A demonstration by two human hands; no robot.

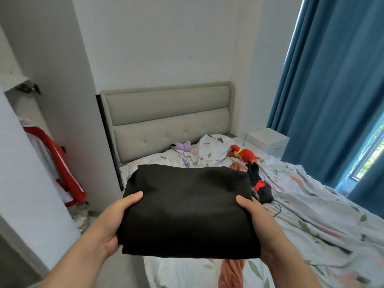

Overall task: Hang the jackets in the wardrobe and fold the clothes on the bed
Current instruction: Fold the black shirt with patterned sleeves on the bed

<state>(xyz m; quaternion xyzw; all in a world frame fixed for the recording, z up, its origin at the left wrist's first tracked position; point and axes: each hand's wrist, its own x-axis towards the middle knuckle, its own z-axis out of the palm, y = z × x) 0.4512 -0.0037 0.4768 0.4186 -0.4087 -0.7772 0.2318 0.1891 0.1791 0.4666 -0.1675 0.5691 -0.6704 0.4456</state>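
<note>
Head cam: left hand [113, 227] and right hand [257, 227] clamp folded black garment [187, 210] at short ends; long axis left-right, held level above bed [311, 215]; set-down straight below.

Garment [187, 208] showing plain black, sheet [311, 215] showing white with green leaves and pink blotches, curtain [332, 90] showing blue, headboard [168, 115] showing beige, jacket [62, 169] showing red with white stripes, cloth [230, 271] showing salmon.

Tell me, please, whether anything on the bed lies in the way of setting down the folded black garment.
A salmon cloth lies on the bed under the near edge of the folded black garment; a dark clothes pile sits to its right.
</note>
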